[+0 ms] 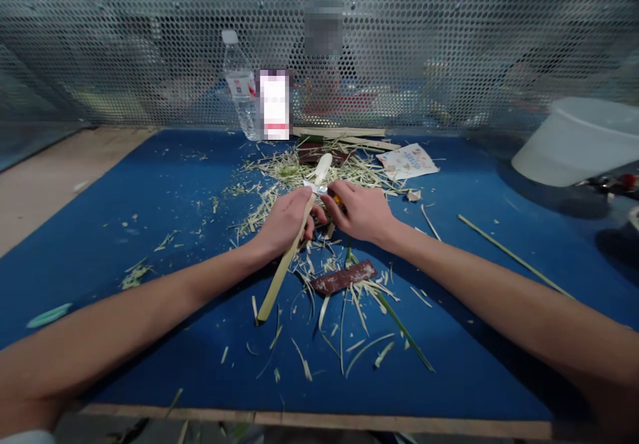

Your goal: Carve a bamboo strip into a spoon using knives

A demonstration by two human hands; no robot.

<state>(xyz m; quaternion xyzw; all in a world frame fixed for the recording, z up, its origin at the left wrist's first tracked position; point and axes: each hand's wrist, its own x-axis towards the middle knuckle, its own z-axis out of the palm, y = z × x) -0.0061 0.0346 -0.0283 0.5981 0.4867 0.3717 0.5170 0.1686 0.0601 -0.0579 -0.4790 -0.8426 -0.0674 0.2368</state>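
Note:
My left hand is closed around a long pale bamboo stick whose rounded, spoon-like end points away from me. My right hand is closed on a small knife with a silver blade and an orange handle, and the blade rests against the stick just past my left fingers. Both hands meet over the middle of the blue mat. Bamboo shavings lie piled beyond and below the hands.
A reddish-brown strip lies near my hands. A thin green sliver lies at right. A water bottle, a white bucket and a paper packet stand near the perforated metal screen; a person sits behind it.

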